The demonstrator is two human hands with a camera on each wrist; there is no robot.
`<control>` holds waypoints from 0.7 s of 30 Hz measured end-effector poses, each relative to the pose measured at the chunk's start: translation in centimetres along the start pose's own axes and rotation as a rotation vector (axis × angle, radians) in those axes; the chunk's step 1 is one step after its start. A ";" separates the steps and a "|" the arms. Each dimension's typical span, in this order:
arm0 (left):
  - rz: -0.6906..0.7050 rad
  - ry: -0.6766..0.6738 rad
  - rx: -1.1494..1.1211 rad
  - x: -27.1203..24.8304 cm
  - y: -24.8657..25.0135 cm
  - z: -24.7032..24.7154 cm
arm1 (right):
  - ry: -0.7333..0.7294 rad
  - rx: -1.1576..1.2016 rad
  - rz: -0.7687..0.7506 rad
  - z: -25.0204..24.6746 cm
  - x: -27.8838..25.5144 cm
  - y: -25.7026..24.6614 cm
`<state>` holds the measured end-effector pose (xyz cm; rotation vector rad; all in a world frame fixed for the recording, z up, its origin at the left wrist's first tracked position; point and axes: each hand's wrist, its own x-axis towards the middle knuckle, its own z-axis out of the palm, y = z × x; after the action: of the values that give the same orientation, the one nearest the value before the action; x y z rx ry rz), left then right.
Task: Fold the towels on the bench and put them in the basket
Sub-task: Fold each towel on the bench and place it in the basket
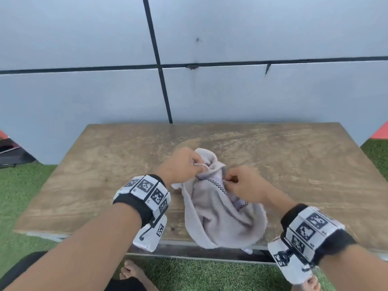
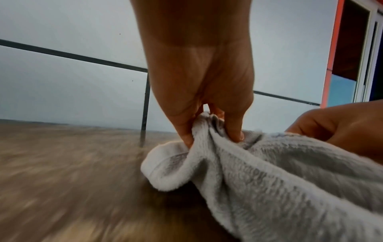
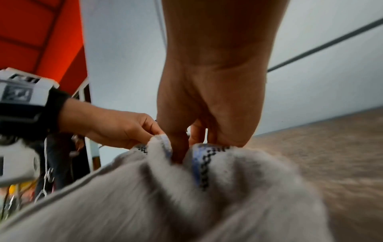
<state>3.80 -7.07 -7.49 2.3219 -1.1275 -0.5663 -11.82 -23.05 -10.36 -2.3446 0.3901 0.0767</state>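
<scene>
A pale grey towel (image 1: 218, 215) with a black checked stripe lies bunched on the wooden bench (image 1: 109, 164), its lower part hanging over the near edge. My left hand (image 1: 185, 166) pinches a gathered edge of the towel (image 2: 269, 180) between thumb and fingers (image 2: 234, 131). My right hand (image 1: 243, 183) pinches the striped hem close beside it, seen in the right wrist view with fingers (image 3: 178, 147) pressed into the towel (image 3: 186, 196). Both hands are a hand's width apart near the towel's top. No basket is in view.
A grey panelled wall (image 1: 231, 91) with black seams stands right behind the bench. Green artificial grass (image 1: 25, 185) surrounds the bench. My bare feet (image 1: 130, 271) are on the grass below the near edge. Orange framing (image 3: 41, 32) shows at the sides.
</scene>
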 end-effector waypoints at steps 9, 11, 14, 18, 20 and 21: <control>0.101 0.414 0.009 14.1 4.0 -12.2 | 0.531 0.053 -0.019 -15.2 14.0 -3.1; 0.057 0.559 0.001 15.6 3.5 -14.1 | 0.630 0.069 -0.014 -17.4 16.1 -2.9; -0.014 0.772 -0.023 16.4 1.7 -16.5 | 0.796 0.119 -0.010 -20.0 17.6 -2.2; -0.093 0.817 -0.195 16.2 0.1 -19.1 | 0.913 0.287 0.047 -21.7 17.9 -1.6; -0.120 0.761 -0.422 16.1 0.4 -19.8 | 0.872 0.434 0.058 -21.6 17.9 -2.3; -0.117 0.737 -0.529 15.8 0.9 -20.0 | 0.854 0.510 0.061 -21.5 17.9 -2.9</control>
<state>23.46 -15.36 6.49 1.8700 -0.4258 -0.0065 4.79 -40.55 4.09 -1.7520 0.7786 -0.9116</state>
